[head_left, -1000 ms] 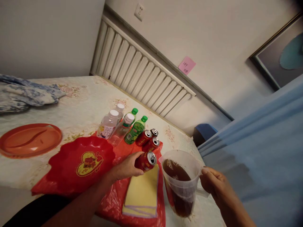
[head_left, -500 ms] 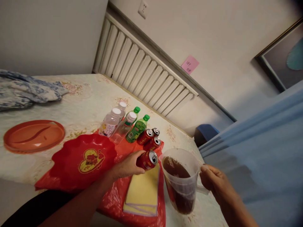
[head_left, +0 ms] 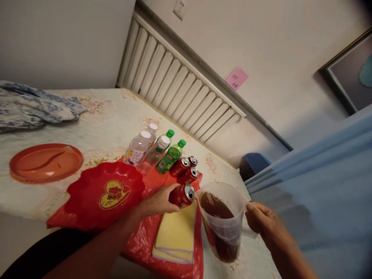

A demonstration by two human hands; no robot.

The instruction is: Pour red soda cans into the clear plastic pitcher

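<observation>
My left hand (head_left: 162,201) is wrapped round a red can (head_left: 181,197), which tilts with its opened top toward the jug. My right hand (head_left: 260,217) grips the handle of a clear plastic jug (head_left: 222,224) holding dark brown liquid. Below the can lies a folded yellow cloth (head_left: 176,236) on a red plastic sheet (head_left: 139,244). Just behind my left hand stand several red cans (head_left: 180,166), with green bottles (head_left: 171,158) and clear bottles with white caps (head_left: 138,149) beside them. A red scalloped plate (head_left: 87,193) lies left of my left hand.
An orange oval lid or dish (head_left: 46,162) lies on the flowered tablecloth (head_left: 101,135) at the left, with a crumpled blue-and-white cloth (head_left: 37,108) behind it. A white radiator (head_left: 174,77) runs along the far edge. A blue curtain (head_left: 319,186) hangs at the right.
The view has shifted slightly, so the plate, lid and bottles appear a little further right. Both hands keep their holds on the can and the jug.
</observation>
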